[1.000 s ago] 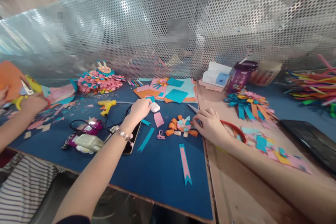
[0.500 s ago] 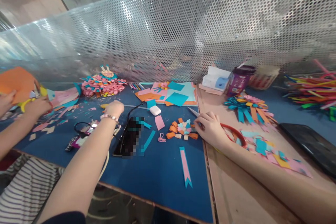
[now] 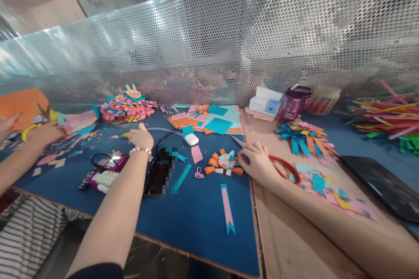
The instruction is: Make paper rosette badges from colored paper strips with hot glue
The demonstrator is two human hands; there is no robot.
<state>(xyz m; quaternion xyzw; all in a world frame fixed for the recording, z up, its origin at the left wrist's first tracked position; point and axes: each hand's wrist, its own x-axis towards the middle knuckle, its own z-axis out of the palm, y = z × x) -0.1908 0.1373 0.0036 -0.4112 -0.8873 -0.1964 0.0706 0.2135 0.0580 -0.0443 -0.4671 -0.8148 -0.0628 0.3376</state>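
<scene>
My left hand (image 3: 140, 137) reaches out over the blue mat (image 3: 196, 218), its fingers closed round a yellow glue gun (image 3: 126, 135) of which only the tip shows. A beaded bracelet sits on that wrist. My right hand (image 3: 257, 163) rests at the seam of the mat and the wooden board, gripping red-handled scissors (image 3: 285, 165) whose blade points up and left. Just left of it lies a small orange, teal and pink paper flower (image 3: 224, 162). A white earbud case (image 3: 191, 139) and a dark phone (image 3: 160, 172) lie between my hands.
A co-worker's hands (image 3: 39, 133) at the far left cut orange paper with yellow scissors. Coloured sheets (image 3: 218, 121), a large paper flower (image 3: 126, 105), a tissue box (image 3: 265, 101), a purple cup (image 3: 292, 104), a dark tablet (image 3: 382, 185) and a perforated metal screen (image 3: 294, 30) surround the work area.
My left hand left the white earbud case and moved left onto the glue gun. My right hand stayed on the scissors. The view tilted slightly.
</scene>
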